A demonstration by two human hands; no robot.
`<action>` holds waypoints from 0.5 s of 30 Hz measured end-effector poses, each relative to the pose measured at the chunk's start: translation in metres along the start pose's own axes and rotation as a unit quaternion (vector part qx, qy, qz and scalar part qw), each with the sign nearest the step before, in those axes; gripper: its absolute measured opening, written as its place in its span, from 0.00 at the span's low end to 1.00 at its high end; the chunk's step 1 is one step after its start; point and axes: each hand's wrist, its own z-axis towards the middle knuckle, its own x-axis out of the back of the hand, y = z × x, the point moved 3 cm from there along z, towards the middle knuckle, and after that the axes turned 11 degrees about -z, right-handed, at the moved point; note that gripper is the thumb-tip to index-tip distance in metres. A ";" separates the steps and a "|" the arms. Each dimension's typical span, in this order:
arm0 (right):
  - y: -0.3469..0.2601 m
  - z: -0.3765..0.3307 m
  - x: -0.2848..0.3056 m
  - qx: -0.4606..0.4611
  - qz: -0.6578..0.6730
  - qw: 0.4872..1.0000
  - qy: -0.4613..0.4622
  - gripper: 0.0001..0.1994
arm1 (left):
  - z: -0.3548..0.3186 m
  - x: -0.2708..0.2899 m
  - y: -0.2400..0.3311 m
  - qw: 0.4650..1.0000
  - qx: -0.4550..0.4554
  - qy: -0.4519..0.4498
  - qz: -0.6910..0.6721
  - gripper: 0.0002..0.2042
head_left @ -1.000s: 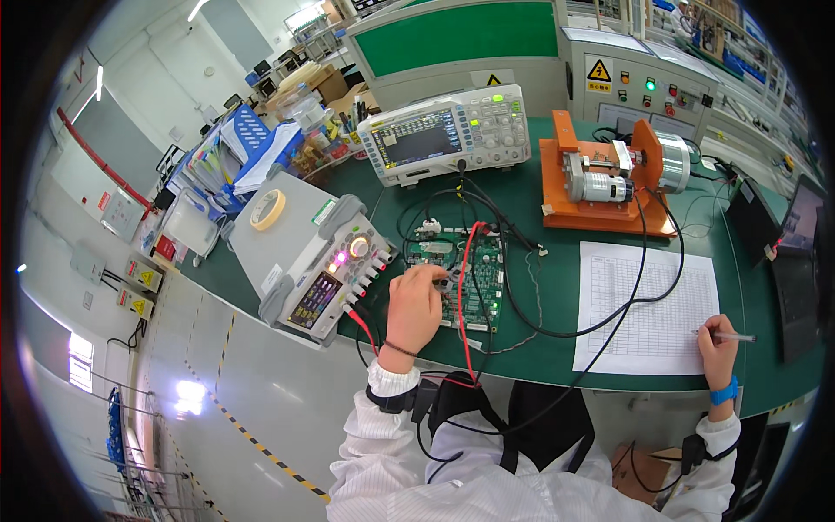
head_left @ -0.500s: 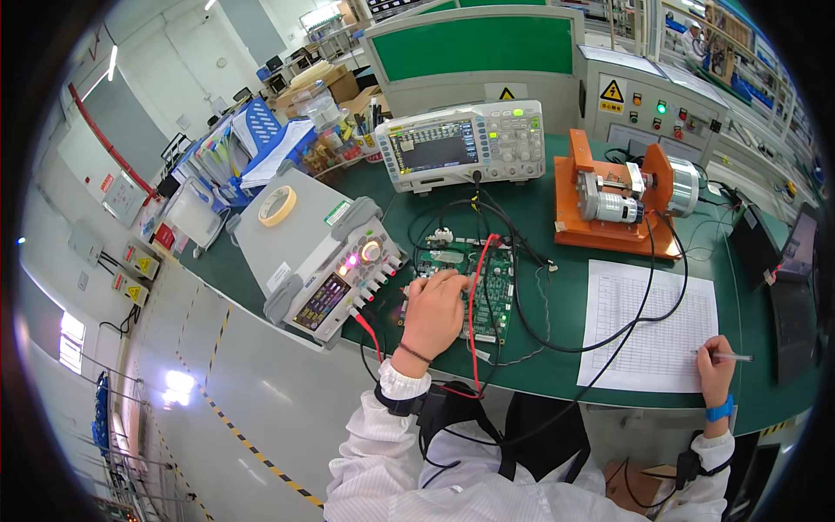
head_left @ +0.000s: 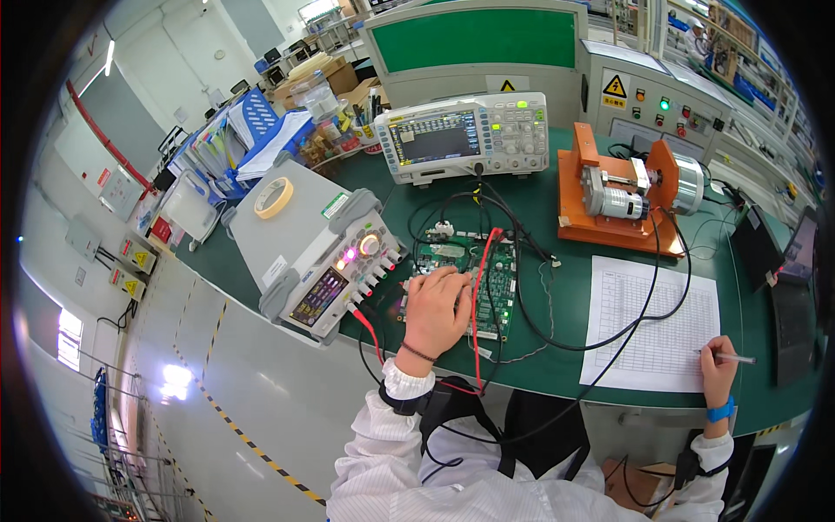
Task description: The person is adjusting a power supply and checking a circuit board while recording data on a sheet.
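- Big green workbench (head_left: 557,348) runs across the whole view, pretty cluttered.
- Grey power supply (head_left: 313,252) sits at the left end with its knobs lit up, and there's a roll of tape (head_left: 274,197) lying on top of it.
- Scope (head_left: 465,135) is at the back, screen on, black leads dropping down from it to the board.
- Orange motor rig (head_left: 622,196) is off to the right of the scope.
- Printed sheet (head_left: 652,322) lies flat near the front right edge.
- Green circuit board (head_left: 496,278) is mid-bench, just right of the power supply, red wire draped over it.
- Left hand (head_left: 437,315) rests palm-down on the board's left half, fingers loosely curled, not gripping anything I can see.
- Right hand (head_left: 718,370) is closed round a pen (head_left: 732,357), tip at the sheet's right edge.
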 end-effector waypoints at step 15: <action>-0.003 -0.001 0.001 -0.024 0.019 1.000 0.004 0.06 | 0.001 -0.003 -0.001 1.000 0.009 0.009 0.000 0.06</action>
